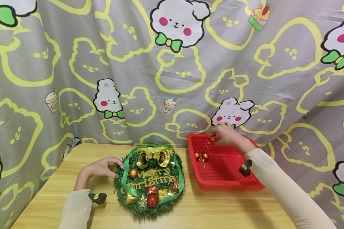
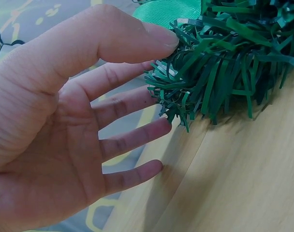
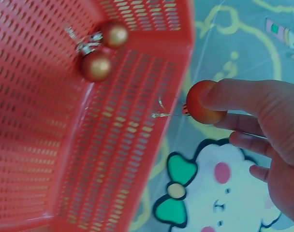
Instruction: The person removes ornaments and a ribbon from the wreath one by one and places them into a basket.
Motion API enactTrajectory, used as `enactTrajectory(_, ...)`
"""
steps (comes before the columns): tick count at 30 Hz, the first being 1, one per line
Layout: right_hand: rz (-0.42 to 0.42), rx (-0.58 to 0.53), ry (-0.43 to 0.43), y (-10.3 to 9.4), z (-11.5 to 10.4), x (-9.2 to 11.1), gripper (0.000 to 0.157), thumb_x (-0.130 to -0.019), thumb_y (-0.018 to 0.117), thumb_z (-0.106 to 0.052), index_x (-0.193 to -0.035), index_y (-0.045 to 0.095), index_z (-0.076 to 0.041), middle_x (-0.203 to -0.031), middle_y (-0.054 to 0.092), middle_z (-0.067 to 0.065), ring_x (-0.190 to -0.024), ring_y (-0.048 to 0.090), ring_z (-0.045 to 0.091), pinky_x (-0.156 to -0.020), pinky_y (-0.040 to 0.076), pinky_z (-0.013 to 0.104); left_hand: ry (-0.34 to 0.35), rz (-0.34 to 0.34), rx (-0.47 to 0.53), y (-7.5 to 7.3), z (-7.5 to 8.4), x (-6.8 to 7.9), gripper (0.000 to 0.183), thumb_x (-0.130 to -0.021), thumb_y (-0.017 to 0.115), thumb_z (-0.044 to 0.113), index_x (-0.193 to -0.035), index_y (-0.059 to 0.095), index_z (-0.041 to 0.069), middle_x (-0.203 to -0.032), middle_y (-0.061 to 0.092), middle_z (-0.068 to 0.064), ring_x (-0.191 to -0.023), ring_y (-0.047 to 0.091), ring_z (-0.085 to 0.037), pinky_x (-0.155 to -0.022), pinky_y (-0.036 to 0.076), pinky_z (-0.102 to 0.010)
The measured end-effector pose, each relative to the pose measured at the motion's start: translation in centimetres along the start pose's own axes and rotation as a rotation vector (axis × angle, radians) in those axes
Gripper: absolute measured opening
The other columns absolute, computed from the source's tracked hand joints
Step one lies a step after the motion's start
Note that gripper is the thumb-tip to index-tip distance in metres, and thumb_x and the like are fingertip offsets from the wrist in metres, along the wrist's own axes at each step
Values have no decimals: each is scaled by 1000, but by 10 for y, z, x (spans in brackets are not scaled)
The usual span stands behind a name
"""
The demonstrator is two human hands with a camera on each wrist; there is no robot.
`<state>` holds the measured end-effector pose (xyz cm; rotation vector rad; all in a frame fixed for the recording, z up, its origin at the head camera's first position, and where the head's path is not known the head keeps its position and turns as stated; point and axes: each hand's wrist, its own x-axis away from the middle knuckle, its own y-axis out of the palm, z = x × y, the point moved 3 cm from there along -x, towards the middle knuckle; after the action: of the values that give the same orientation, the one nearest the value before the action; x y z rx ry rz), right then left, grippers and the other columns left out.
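In the head view a round green Christmas wreath [image 1: 176,187] lies on the wooden table, with gold bells [image 1: 164,158], a green ribbon [image 1: 181,173] and gold "Merry Christmas" lettering. Against its left edge rests my left hand [image 1: 103,167]; the fingers are spread and fairly straight, thumb and fingertips at the tinsel [image 2: 224,72]. My right hand [image 1: 226,135] pinches a copper-coloured bauble [image 3: 205,104] between thumb and fingers, its silvery hanging string dangling. That bauble is above the back of the red basket [image 1: 200,183]. Two more copper baubles [image 1: 205,156] lie inside the basket at its left.
On the wreath sit a copper bauble [image 1: 133,173], a red bauble [image 1: 152,200] and small red gift boxes [image 1: 152,190]. The basket stands right of the wreath on the table [image 1: 218,210]. Behind everything hangs a grey curtain [image 1: 149,73] with cartoon figures.
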<state>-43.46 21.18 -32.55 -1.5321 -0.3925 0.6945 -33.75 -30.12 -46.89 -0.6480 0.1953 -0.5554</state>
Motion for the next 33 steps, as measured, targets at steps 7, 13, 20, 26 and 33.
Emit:
enactTrajectory(7,36,11,-28,25,17,1,30,-67,87,-6,-94,75,-13,-92,70,1,-94,53,27,-88,33,54,0,1,-1,0,-1,0,32,-79,81,13,-109,70,10,-132,60,-17,-130,46,-46,-105,35,-73)
enactTrajectory(13,40,77,-79,45,20,3,28,-66,87,-5,-89,75,-13,-92,71,1,-91,56,28,-84,34,54,-2,3,1,1,-3,0,31,-80,81,14,-110,71,10,-133,60,-17,-131,45,-47,-106,34,-74)
enactTrajectory(20,24,159,-140,61,16,2,25,-67,90,-9,-83,73,-15,-85,68,-1,-92,58,28,-79,41,52,-5,4,-2,0,-4,0,31,-81,81,14,-110,71,11,-133,60,-16,-131,46,-44,-106,36,-70)
enactTrajectory(26,-9,184,-147,67,14,0,23,-68,91,-11,-85,75,-15,-82,69,-4,-98,59,28,-82,43,52,-11,6,-3,1,-4,0,31,-81,81,14,-110,71,12,-133,60,-17,-132,45,-45,-107,35,-71)
enactTrajectory(33,-47,229,-186,72,11,-3,25,-68,92,-14,-88,76,-16,-88,74,-4,-94,58,28,-87,45,55,-19,7,8,0,-4,0,30,-81,80,13,-110,71,11,-134,59,-18,-133,44,-49,-107,34,-72)
